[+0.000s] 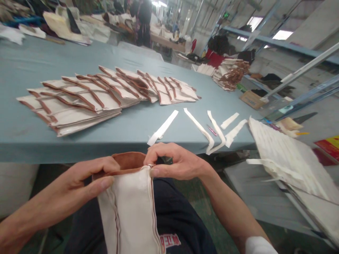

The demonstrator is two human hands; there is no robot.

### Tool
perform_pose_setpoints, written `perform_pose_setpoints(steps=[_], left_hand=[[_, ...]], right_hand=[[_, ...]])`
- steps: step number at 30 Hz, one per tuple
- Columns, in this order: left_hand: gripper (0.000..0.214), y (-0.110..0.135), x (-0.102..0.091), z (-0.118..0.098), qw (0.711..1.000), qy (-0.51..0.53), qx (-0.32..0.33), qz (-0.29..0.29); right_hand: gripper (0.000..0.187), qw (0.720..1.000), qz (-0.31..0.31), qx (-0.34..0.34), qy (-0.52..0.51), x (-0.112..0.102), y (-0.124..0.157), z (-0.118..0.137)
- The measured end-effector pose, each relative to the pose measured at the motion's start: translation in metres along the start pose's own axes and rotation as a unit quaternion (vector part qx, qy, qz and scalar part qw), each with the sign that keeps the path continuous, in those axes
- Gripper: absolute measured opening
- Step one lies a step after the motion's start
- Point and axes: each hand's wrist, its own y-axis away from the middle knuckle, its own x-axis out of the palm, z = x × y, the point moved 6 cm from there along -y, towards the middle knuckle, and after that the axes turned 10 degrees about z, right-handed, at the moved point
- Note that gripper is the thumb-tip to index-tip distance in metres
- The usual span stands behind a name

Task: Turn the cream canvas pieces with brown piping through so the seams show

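Observation:
A cream fabric piece with brown edging (pixel 132 208), sewn into a tube, hangs over my lap below the table edge. My left hand (pixel 90 176) grips its top rim on the left, thumb on the outside and fingers inside. At the right corner of the rim, by a seam, my right hand (pixel 172 160) pinches the edge between thumb and fingers. The brown inner lining (pixel 129 159) shows between the two hands. Some fingertips are hidden inside the opening.
Overlapping cream pieces with brown edges (pixel 87 95) lie across the blue-green table (pixel 31 141). White strips (pixel 164 127) and a small pink tool (pixel 212 130) lie near its front edge. A board with white strips (pixel 291 158) stands at right. Behind are a brown-and-cream stack (pixel 230 73) and shelving.

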Motion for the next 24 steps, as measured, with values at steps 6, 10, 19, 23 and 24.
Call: perform_pose_setpoints(steps=[6,10,19,23,24], left_hand=[[0.029,-0.027,-0.002,-0.052,0.995,0.046,0.068,0.051],[0.026,-0.044,-0.010,-0.074,0.992,0.017,0.118,0.043],[0.029,-0.034,0.021,-0.043,0.996,-0.014,0.040,0.080],[0.035,-0.034,0.031,-0.035,0.995,0.030,0.009,0.097],[0.035,-0.035,0.033,-0.033,0.994,0.055,0.004,0.099]], right_hand=[[0.025,0.998,0.040,-0.025,-0.033,0.000,-0.022,0.023],[0.032,0.999,0.021,-0.006,-0.044,-0.006,-0.029,0.023],[0.042,0.989,0.025,0.068,-0.129,0.015,-0.016,-0.022],[0.047,0.978,0.032,0.092,-0.183,0.023,-0.015,-0.035],[0.048,0.976,0.034,0.092,-0.193,0.024,-0.015,-0.037]])
